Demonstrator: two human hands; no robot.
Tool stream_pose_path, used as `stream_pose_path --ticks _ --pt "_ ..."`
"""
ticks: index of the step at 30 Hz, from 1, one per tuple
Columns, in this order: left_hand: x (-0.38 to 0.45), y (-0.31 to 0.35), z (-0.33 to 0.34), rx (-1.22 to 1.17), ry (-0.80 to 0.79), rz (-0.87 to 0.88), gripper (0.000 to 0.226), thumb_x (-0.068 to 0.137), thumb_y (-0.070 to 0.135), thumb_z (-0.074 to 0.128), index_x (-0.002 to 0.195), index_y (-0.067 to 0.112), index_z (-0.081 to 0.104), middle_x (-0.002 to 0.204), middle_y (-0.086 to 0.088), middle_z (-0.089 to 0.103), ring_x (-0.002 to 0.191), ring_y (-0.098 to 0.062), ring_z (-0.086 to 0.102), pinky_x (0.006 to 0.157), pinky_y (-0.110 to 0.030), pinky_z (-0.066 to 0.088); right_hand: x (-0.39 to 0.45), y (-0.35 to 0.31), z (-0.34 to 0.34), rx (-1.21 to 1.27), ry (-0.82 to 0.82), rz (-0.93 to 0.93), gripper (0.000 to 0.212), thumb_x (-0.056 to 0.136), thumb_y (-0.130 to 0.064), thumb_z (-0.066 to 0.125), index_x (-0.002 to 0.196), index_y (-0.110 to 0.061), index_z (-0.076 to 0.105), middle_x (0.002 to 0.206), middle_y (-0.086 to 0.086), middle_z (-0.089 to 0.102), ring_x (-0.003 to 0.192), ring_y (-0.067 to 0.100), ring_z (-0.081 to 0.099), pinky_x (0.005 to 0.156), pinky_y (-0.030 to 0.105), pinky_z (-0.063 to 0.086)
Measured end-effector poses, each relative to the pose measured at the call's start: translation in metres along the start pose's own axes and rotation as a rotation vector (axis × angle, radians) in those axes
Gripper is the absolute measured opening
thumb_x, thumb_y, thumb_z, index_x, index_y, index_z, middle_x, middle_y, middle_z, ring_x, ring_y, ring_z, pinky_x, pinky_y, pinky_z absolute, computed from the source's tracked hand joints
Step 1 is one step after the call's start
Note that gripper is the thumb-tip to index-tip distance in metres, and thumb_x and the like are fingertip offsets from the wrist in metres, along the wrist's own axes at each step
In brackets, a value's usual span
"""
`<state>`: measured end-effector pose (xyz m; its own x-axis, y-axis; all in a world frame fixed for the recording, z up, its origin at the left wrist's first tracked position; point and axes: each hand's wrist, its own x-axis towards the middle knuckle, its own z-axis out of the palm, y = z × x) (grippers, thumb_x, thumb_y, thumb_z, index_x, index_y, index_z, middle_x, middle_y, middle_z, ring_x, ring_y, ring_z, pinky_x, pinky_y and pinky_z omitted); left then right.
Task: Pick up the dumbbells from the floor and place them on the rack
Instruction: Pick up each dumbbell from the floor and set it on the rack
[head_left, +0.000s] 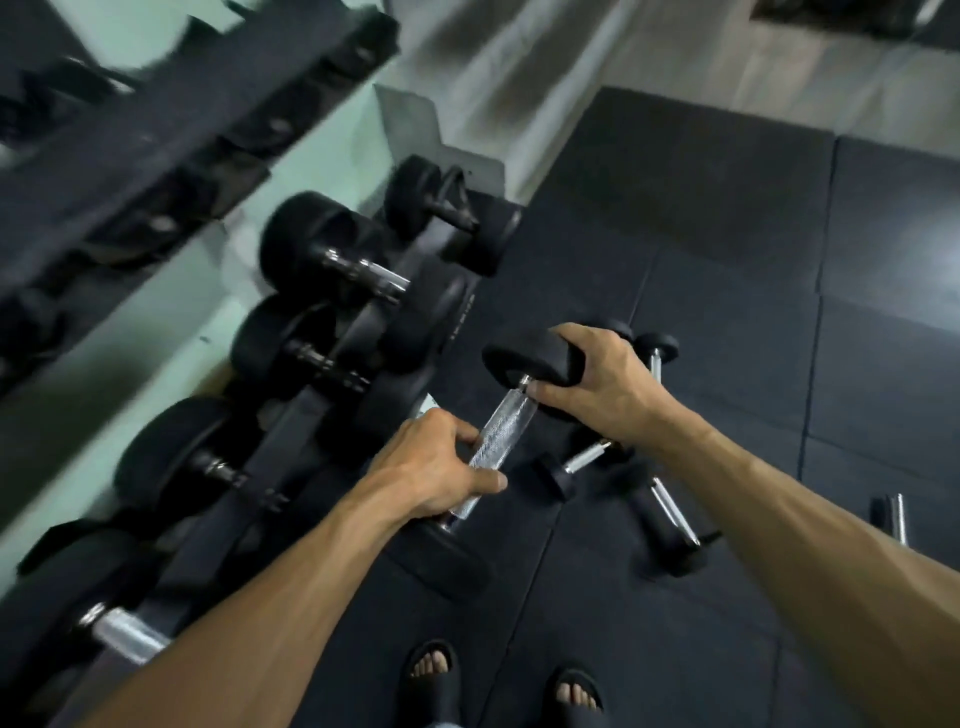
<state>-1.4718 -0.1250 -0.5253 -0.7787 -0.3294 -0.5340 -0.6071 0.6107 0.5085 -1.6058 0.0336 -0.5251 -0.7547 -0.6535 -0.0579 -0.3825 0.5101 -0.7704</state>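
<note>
Both hands hold one dumbbell (506, 423) just beside the rack (291, 452), clear of the floor mat (727, 291). The left hand (434, 470) is wrapped around the knurled metal handle; the right hand (597, 387) cups the upper black head, fingers curled over it. The dumbbell looks heavy and rigid, judging by the two-handed hold. The rough handle should be the surest place to grip, while the smooth head may slip. Several smaller dumbbells (670, 509) lie on the mat, farther from the rack than the held one.
</note>
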Motion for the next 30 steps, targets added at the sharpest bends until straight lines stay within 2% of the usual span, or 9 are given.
stream_pose_path --ticks 4,7,9,12,17,21,26,28,30 --pt "-0.048 -0.011 -0.040 -0.069 0.077 -0.051 0.047 0.068 0.048 0.082 0.109 0.026 0.071 0.070 0.003 0.061 0.080 -0.015 0.066 0.059 -0.025 0.040 0.012 -0.069 -0.005 -0.022 -0.110 -0.104 0.027 0.076 -0.028 0.077 0.101 -0.026 0.064 0.087 -0.009 0.067 0.082 0.009 0.065 0.078 0.036 0.055" --pt "-0.086 -0.029 -0.072 -0.121 0.154 -0.083 0.034 0.070 0.046 0.080 0.089 0.019 0.074 0.046 0.011 0.047 0.046 -0.008 0.049 0.053 -0.027 0.035 0.022 -0.126 0.006 -0.029 -0.179 -0.205 0.026 0.075 -0.028 0.079 0.098 -0.025 0.067 0.084 -0.007 0.069 0.080 0.010 0.066 0.077 0.037 0.056" --pt "-0.108 -0.045 -0.095 -0.164 0.218 -0.112 0.025 0.070 0.043 0.081 0.078 0.020 0.073 0.037 0.015 0.045 0.040 -0.003 0.042 0.052 -0.026 0.035 0.032 -0.164 0.021 -0.028 -0.212 -0.276 0.026 0.072 -0.030 0.079 0.096 -0.026 0.068 0.082 -0.006 0.069 0.079 0.013 0.066 0.076 0.042 0.056" --pt "-0.138 -0.079 -0.131 -0.203 0.304 -0.164 0.022 0.069 0.043 0.082 0.075 0.024 0.074 0.039 0.016 0.047 0.045 -0.003 0.047 0.053 -0.026 0.038 0.045 -0.221 0.054 -0.029 -0.264 -0.366 0.032 0.068 -0.038 0.078 0.096 -0.028 0.068 0.081 -0.007 0.069 0.080 0.014 0.067 0.078 0.042 0.056" --pt "-0.182 -0.148 -0.190 -0.235 0.404 -0.234 0.025 0.069 0.043 0.082 0.085 0.024 0.076 0.049 0.012 0.051 0.050 -0.008 0.051 0.054 -0.026 0.039 0.063 -0.314 0.119 -0.008 -0.331 -0.515 0.023 0.070 -0.031 0.080 0.086 -0.034 0.064 0.074 -0.017 0.062 0.072 -0.003 0.058 0.069 0.021 0.047" --pt "-0.216 -0.205 -0.237 -0.261 0.481 -0.283 0.026 0.070 0.042 0.081 0.092 0.029 0.076 0.041 0.015 0.049 0.046 0.000 0.048 0.054 -0.024 0.036 0.073 -0.388 0.175 -0.019 -0.388 -0.585 0.026 0.070 -0.031 0.078 0.093 -0.022 0.069 0.077 -0.006 0.067 0.076 0.014 0.063 0.072 0.035 0.053" --pt "-0.242 -0.274 -0.278 -0.321 0.572 -0.347 0.022 0.071 0.039 0.081 0.078 0.020 0.073 0.035 0.016 0.043 0.038 -0.001 0.041 0.053 -0.026 0.037 0.083 -0.461 0.241 0.017 -0.462 -0.656 0.029 0.070 -0.028 0.077 0.097 -0.023 0.068 0.072 -0.012 0.064 0.067 0.003 0.061 0.063 0.028 0.049" --pt "-0.249 -0.298 -0.286 -0.335 0.606 -0.373 0.026 0.069 0.040 0.081 0.076 0.016 0.072 0.040 0.013 0.047 0.045 -0.006 0.047 0.057 -0.029 0.044 0.086 -0.483 0.264 0.020 -0.493 -0.673 0.029 0.072 -0.025 0.077 0.099 -0.024 0.067 0.072 -0.015 0.061 0.067 0.001 0.059 0.063 0.025 0.048" --pt "-0.253 -0.317 -0.293 -0.356 0.621 -0.388 0.035 0.068 0.042 0.080 0.085 0.012 0.073 0.057 0.003 0.063 0.063 -0.018 0.062 0.072 -0.039 0.055 0.088 -0.500 0.285 0.006 -0.517 -0.680 0.030 0.072 -0.024 0.077 0.101 -0.024 0.068 0.077 -0.013 0.064 0.074 0.005 0.062 0.069 0.030 0.053"
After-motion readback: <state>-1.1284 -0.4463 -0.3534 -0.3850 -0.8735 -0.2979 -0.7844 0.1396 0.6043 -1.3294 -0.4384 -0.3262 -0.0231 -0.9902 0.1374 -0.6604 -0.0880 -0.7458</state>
